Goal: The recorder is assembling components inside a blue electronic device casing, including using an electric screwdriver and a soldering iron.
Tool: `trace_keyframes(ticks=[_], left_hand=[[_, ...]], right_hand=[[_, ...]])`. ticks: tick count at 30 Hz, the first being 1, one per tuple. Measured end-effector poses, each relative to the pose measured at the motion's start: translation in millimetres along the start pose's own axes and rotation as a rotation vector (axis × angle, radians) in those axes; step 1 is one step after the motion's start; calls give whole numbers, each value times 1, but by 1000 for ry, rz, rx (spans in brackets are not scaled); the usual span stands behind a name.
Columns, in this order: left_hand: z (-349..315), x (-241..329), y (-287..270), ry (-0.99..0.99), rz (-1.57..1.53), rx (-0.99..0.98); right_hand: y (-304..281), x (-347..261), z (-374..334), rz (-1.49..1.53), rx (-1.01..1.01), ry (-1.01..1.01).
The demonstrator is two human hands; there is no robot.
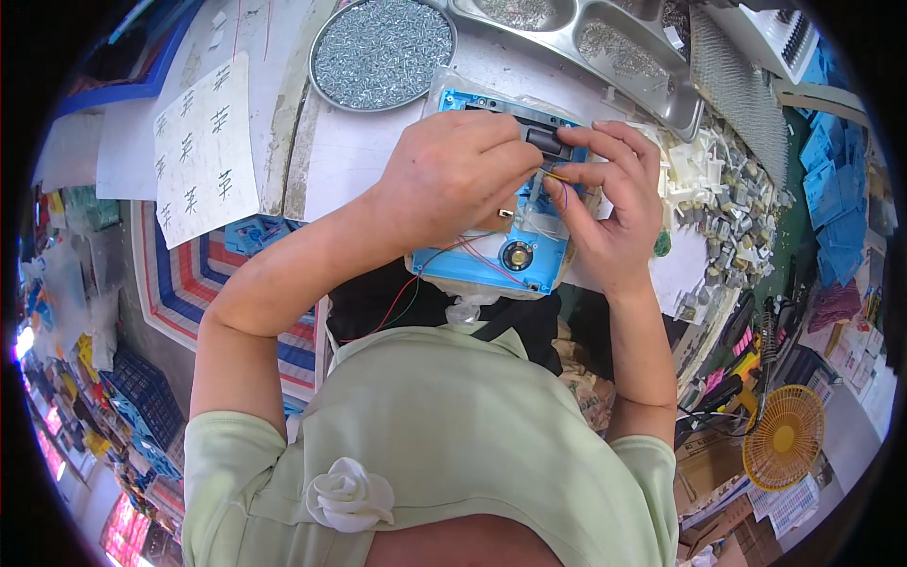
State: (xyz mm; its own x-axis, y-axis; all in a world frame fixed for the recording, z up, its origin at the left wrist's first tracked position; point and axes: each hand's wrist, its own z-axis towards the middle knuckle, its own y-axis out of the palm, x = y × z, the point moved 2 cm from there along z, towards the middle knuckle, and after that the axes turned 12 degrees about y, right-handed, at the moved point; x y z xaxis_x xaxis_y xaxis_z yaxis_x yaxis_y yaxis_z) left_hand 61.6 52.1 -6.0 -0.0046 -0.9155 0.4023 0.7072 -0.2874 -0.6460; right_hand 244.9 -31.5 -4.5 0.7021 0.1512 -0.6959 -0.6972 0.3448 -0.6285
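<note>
A shallow blue plastic housing (430,265) lies before me on a pad wrapped in clear plastic. Inside it are a small round speaker (517,255) and a dark cylindrical part (545,142). My left hand (453,170) reaches over the housing's upper left, fingers curled in a closed grip; what its fingertips hold is hidden. From the right, my right hand (614,198) pinches thin yellow and purple wires (561,179) between thumb and forefinger, its other fingers raised. Red and green wires (416,279) trail over the housing's lower left edge.
A round metal tray (318,59) full of small screws stands beyond the housing. A compartmented steel tray (694,123) holds more small parts. White plastic pieces (685,170) and small metal parts (732,227) are heaped at right. A marked paper sheet (203,142) lies left; a yellow fan (784,438) is lower right.
</note>
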Motion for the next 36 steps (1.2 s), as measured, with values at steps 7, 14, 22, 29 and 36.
trace_keyframes(ticks=[7,14,22,29,36], left_hand=[[1,-2,2,36,-16,-56],[1,-7,-8,-24,-68,-33],[8,-6,-3,-68,-38,79],[19,3,2,35,30,23],[23,8,5,8,38,-57]], right_hand=[[0,0,-8,30,43,17],[-3,-5,-13,-66,43,54],[9,-35,-30,-154,53,-15],[-11,-31,-36,-100,119,114],[-9,-12,-22,-44,161,153]])
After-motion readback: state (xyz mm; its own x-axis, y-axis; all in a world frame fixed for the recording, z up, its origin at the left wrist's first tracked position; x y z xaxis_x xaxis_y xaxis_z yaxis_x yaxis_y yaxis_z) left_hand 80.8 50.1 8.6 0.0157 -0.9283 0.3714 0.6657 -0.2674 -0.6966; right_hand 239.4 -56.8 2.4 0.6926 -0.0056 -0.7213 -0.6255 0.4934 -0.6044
